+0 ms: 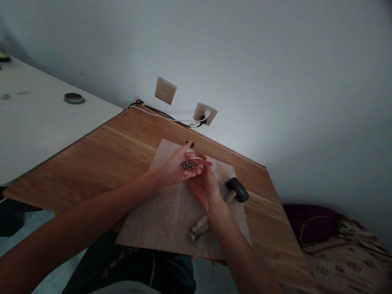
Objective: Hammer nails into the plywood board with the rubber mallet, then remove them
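Observation:
A small bunch of metal nails (188, 165) lies in the palm of my left hand (176, 168). That palm is turned up, with the thumb raised and the fingers stretched to the right. My right hand (206, 185) is close against the left one, and the two touch or overlap at the fingers. Its fingertips are mostly hidden behind the left fingers, so what they hold is unclear. Below both hands is a thin wooden board (159, 220). A mallet with a black head (237, 190) and a worn wooden handle (199, 228) rests on it, partly covered by my right forearm.
The board lies on a wooden table (92, 163) against the wall. A white table (36, 122) with a round dish (74, 98) adjoins at left. Cables (165, 116) run along the back edge to a wall socket (205, 113). Patterned fabric (346, 257) is at right.

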### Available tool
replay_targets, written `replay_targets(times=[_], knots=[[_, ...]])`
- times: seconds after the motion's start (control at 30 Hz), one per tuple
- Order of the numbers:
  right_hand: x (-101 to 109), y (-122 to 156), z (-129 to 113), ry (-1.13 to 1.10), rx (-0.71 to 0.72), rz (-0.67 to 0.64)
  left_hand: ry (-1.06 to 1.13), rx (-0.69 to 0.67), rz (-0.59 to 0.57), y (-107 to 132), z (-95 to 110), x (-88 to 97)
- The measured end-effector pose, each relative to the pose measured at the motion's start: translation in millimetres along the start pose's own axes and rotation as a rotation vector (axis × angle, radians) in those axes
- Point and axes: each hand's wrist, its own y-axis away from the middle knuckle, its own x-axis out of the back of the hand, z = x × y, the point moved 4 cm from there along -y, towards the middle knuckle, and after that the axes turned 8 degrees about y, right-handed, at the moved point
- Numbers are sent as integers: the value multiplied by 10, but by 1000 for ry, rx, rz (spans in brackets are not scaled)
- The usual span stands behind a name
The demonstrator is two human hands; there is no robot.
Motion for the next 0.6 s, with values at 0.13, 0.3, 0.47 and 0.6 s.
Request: replay_targets(times=[0.13,0.3,0.47,0.6], knots=[[41,40,-8,-73,-53,56,1,-8,-29,-10,-4,14],[92,84,-50,-46,-59,91,10,-23,-24,-32,4,55],[146,94,-63,92,-43,92,8,-26,-29,-37,4,68],[161,100,-82,189,12,23,7,-39,-23,-38,-5,72]])
